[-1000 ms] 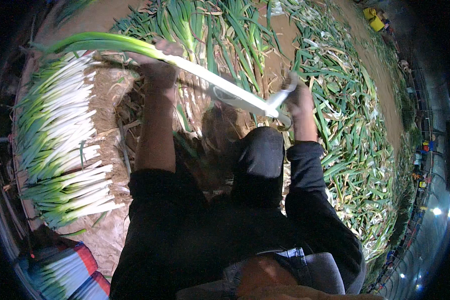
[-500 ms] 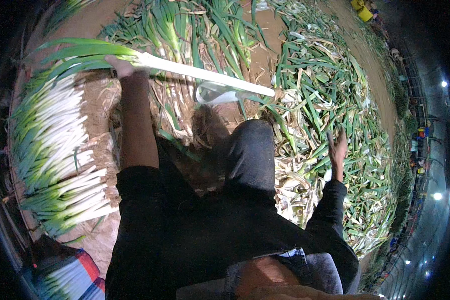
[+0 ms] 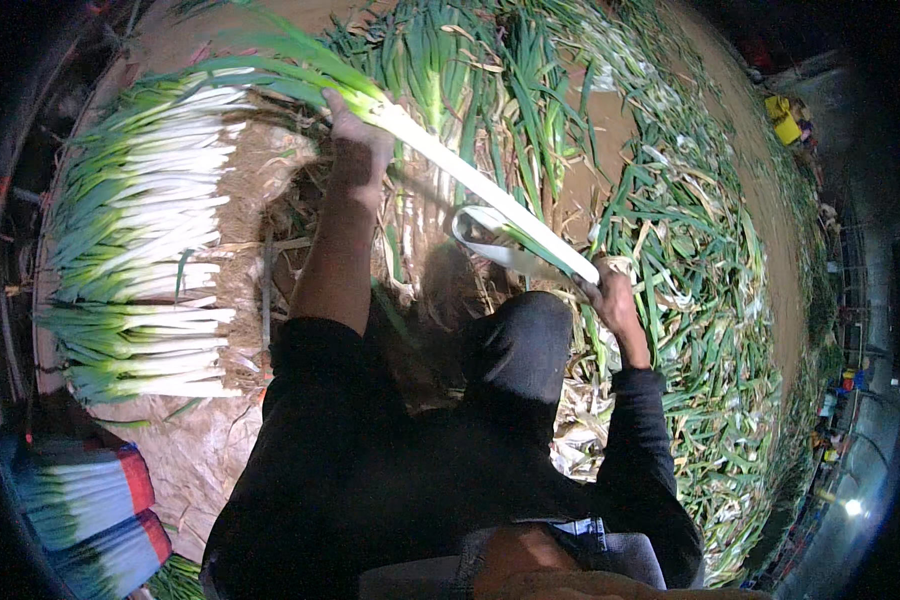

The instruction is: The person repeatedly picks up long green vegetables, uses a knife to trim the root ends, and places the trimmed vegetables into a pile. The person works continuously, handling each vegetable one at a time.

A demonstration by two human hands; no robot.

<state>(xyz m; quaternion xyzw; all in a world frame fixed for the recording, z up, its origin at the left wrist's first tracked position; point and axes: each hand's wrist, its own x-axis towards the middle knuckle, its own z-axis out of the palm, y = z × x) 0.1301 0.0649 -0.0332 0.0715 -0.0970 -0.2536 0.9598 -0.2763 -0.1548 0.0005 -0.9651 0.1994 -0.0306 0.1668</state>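
Note:
A long green onion slants across in front of me, its leafy top at the upper left and its white base toward the right. My left hand is closed around it where green turns to white. At the base end, my right hand has its fingers closed on the white stalk; part of the grip is hidden. A loose pale strip of skin loops below the stalk, with its right end close to the right hand.
Rows of cleaned white-stalked onions lie on my left. Unpeeled onions are heaped ahead. Stripped leaves cover the ground on my right. Packed bundles with red bands sit at the lower left; a yellow object stands far right.
My right hand has come in from above the leaf pile and closed on the onion's base. The onion tilts more steeply, its base lower. The whole view has shifted.

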